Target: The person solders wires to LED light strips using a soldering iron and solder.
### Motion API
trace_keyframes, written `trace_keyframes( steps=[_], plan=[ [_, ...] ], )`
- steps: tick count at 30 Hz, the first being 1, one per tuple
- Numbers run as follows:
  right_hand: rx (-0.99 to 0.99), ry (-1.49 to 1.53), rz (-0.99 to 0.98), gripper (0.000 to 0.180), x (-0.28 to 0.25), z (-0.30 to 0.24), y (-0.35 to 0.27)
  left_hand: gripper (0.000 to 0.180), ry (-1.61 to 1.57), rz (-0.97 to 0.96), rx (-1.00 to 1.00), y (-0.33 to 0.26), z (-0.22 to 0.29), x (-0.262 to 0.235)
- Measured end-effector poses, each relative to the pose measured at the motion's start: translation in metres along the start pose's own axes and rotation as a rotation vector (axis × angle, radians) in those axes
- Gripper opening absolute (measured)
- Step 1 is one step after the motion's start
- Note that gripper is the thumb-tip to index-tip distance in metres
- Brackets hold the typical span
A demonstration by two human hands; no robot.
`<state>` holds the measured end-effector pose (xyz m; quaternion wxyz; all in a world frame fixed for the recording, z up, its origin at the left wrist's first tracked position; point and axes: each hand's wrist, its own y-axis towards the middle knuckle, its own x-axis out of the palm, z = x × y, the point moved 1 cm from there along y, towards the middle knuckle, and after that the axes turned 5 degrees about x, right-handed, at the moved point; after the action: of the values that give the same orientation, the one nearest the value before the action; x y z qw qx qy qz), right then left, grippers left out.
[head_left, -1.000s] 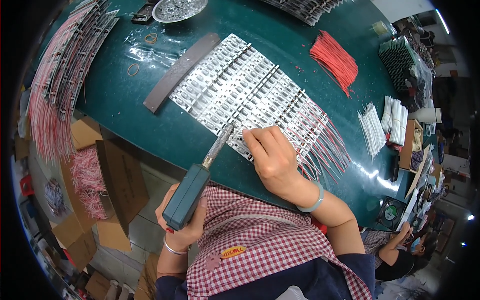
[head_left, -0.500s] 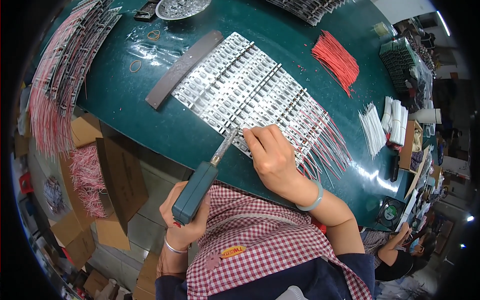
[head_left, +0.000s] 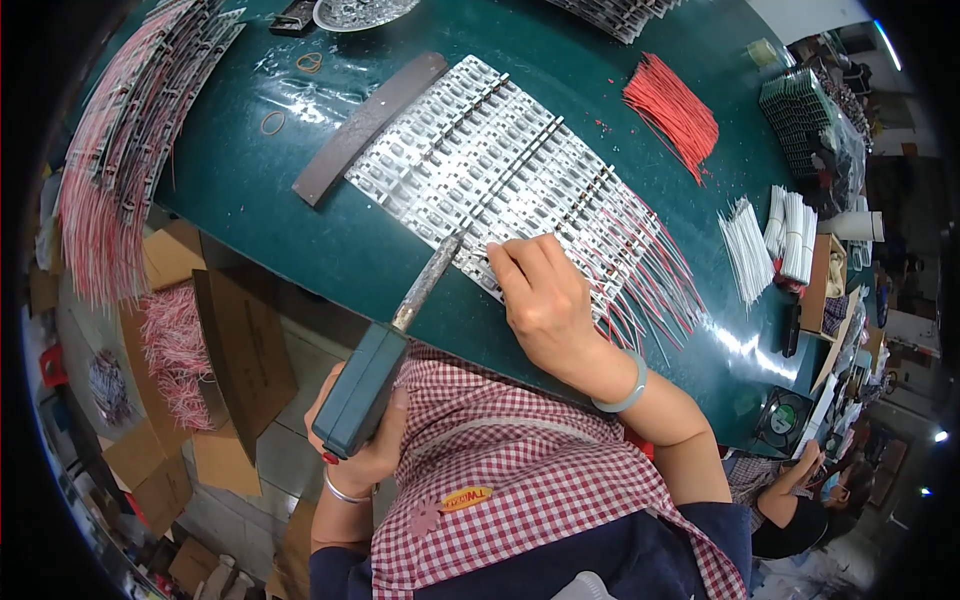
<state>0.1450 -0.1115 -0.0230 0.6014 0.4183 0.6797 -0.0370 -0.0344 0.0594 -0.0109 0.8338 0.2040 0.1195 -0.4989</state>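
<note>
My left hand (head_left: 388, 440) is closed around the green body of a soldering gun (head_left: 360, 392). Its long metal tip reaches the near edge of a panel of silvery circuit boards (head_left: 440, 145). Just right of that tip, my right hand (head_left: 550, 310) hovers at the panel's near edge with thumb and forefinger pinched together; whatever they hold is too small to make out. Red and white wires (head_left: 655, 265) trail off the panel's right part, some passing beyond my right hand. A dark bar (head_left: 370, 130) lies along the panel's left end.
Loose red wires (head_left: 672, 115) lie at the far right, and white wire bundles (head_left: 745, 250) nearer. Wired boards (head_left: 150, 110) hang over the table's left side, above a carton (head_left: 245, 350) of wires. Farther back is a metal dish (head_left: 365, 12). A co-worker (head_left: 800, 500) sits lower right.
The soldering gun has drawn back to the left and toward me, its tip shifting left along the panel's near edge. My right hand stays pinched in nearly the same place.
</note>
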Motion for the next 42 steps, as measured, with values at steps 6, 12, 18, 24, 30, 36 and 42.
trace_keyframes(
  steps=[6, 12, 18, 24, 30, 36, 42],
  plan=[
    [-0.022, 0.05, 0.025, 0.037, -0.006, -0.008, -0.002, 0.026, 0.017, 0.011, 0.015, 0.002, 0.006, -0.004],
    [-0.008, 0.088, 0.012, 0.038, -0.001, -0.008, -0.005, 0.024, 0.019, -0.052, 0.002, -0.001, 0.004, -0.003],
    [-0.008, 0.048, 0.005, 0.037, 0.0, -0.011, -0.004, 0.022, -0.052, -0.076, -0.141, -0.002, 0.003, 0.0],
    [0.009, 0.037, 0.0, 0.035, 0.0, -0.013, -0.004, 0.02, -0.027, -0.103, -0.103, -0.001, 0.002, 0.0],
    [0.024, 0.028, -0.004, 0.036, 0.0, -0.014, -0.003, 0.021, -0.025, -0.086, -0.054, 0.003, 0.001, 0.001],
    [0.034, 0.03, -0.02, 0.037, 0.0, -0.015, -0.003, 0.023, 0.051, -0.026, 0.004, -0.002, 0.002, -0.004],
    [0.041, 0.026, -0.01, 0.038, 0.001, -0.015, -0.005, 0.025, 0.032, -0.012, 0.011, -0.004, 0.004, -0.006]
  ],
)
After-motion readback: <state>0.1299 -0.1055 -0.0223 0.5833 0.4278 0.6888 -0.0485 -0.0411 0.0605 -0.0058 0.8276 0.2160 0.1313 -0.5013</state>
